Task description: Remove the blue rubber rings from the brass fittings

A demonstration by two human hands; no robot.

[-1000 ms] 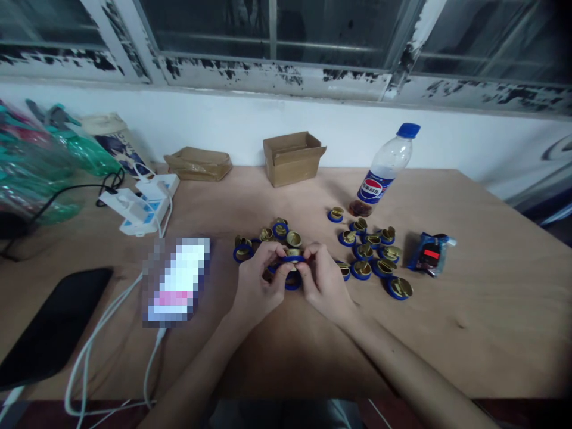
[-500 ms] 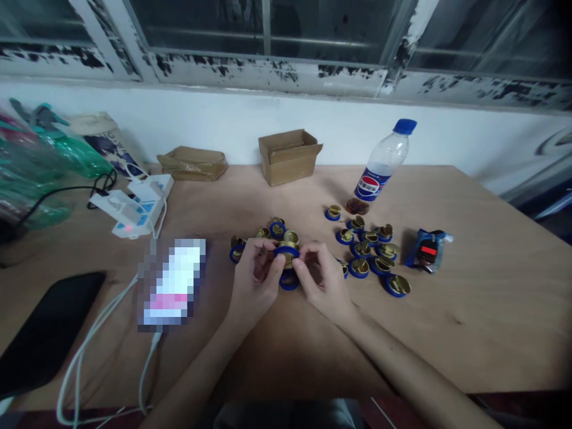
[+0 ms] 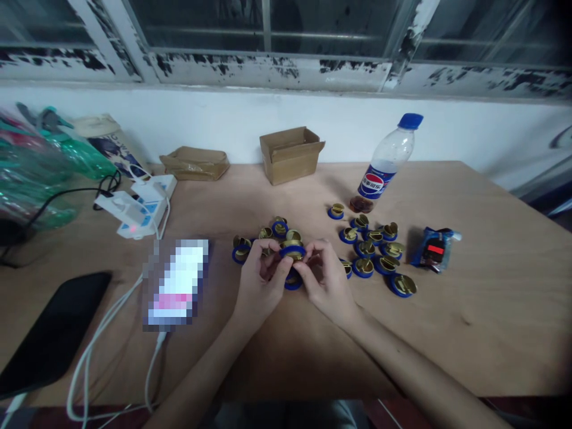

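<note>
My left hand (image 3: 258,280) and my right hand (image 3: 327,279) meet over the middle of the wooden table (image 3: 469,333). Both pinch one small round blue-rimmed part with a brass centre (image 3: 292,251), fingers curled round it. Just under the hands lies another blue ring (image 3: 293,280). A loose pile of the same blue and brass parts (image 3: 274,232) sits right behind my left hand. A second group of several such parts (image 3: 375,253) is spread to the right of my right hand.
A cola bottle (image 3: 388,158) stands behind the right group, a small blue packet (image 3: 435,250) beside it. An open cardboard box (image 3: 290,154) and a flat one (image 3: 195,164) line the wall. At left lie a power strip (image 3: 134,208), white cables, a lit phone (image 3: 176,283) and a dark phone (image 3: 49,333).
Both hands stay closed on the blue and brass part, turning it slightly between the fingertips. The view has shifted a little; nothing else on the table has moved.
</note>
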